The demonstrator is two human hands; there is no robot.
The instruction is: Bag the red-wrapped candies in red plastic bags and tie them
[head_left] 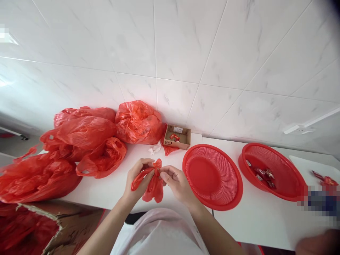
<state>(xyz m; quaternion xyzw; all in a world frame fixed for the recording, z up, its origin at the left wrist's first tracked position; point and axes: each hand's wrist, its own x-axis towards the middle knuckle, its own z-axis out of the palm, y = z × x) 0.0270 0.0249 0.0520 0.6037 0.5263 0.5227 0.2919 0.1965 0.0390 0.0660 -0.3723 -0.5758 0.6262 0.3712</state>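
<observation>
A small red plastic bag (153,190) is held between my two hands, just above the white table near my body. My left hand (137,177) is closed on the bag's gathered neck, and a handle loop hangs over its fingers. My right hand (176,180) pinches the twisted part of the same bag from the other side. What lies inside the bag is hidden. Just right of my right hand is a red mesh basket (203,177) with nothing in it. Beyond my hands sits a small cardboard box (170,143) with a few red packets inside.
Large filled red plastic bags (87,129) are piled at the left, against the tiled wall. A second red basket (281,173) at the right holds several small packets. An open carton (71,223) with red bags is at the lower left. A pixelated patch covers the right edge.
</observation>
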